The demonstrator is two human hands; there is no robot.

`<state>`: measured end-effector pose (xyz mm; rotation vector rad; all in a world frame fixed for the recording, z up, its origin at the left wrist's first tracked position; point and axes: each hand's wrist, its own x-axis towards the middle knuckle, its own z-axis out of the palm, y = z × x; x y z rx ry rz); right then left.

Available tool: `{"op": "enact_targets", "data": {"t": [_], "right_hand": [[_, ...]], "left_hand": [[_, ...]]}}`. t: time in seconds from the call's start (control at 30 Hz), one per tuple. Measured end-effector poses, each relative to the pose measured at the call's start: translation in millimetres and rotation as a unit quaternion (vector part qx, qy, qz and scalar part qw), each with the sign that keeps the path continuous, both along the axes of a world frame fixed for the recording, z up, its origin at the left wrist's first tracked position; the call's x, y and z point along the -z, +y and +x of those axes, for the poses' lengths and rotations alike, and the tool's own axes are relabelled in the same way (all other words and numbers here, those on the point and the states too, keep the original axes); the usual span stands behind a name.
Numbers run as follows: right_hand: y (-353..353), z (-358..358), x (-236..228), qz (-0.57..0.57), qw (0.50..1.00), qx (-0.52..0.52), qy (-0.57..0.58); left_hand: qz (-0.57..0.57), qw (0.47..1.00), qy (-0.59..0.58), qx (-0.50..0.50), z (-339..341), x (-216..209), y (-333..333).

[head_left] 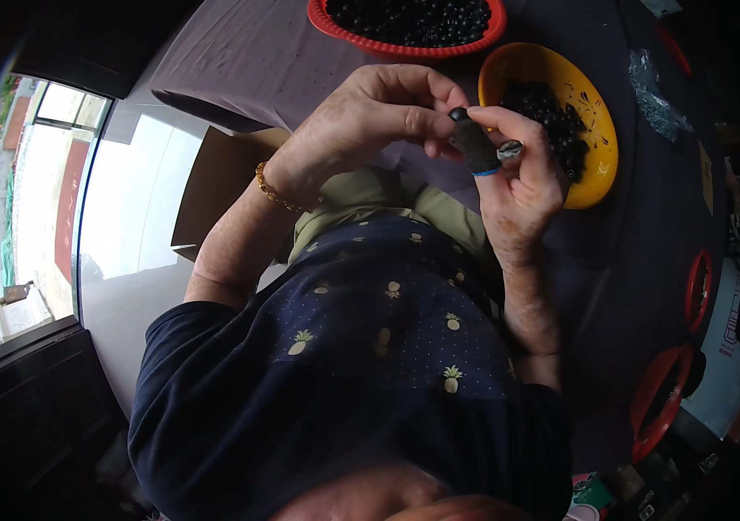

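In front of my chest both hands meet at a small black round piece (458,114). My left hand (378,111), with a gold bracelet on its wrist, is closed, its thumb and fingertips pinched at the piece. From the other side my right hand (526,178) has its fingers curled and closed on the same piece. A dark sleeve (476,146) with a blue band covers the right thumb. Something small and shiny (509,150) shows by the right fingers; its kind is unclear. Just beyond the right hand, a yellow bowl (602,165) holds many similar black pieces.
A red basin (404,52) full of black pieces stands at the far side of the dark-covered table (248,52). A clear plastic bag (654,95) lies right of the yellow bowl. Red containers (661,408) are at the right. A cardboard box (218,187) stands left of my legs.
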<state>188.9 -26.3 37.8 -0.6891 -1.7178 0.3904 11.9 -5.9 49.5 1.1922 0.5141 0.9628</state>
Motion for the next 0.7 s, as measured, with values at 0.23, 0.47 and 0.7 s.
{"op": "enact_targets", "data": {"t": [0.23, 0.47, 0.7], "right_hand": [[-4, 0, 17, 0.017, 0.999, 0.036, -0.026], [-7, -2, -1, -0.057, 0.998, 0.026, -0.016], [-17, 5, -15, -0.135, 0.968, 0.117, -0.175]], "left_hand": [[-0.079, 0.984, -0.156, -0.04, 23, 19, -9], [-0.077, 0.987, -0.125, -0.058, 15, 14, -15], [-0.028, 0.99, -0.133, -0.04, 13, 28, -8]]}}
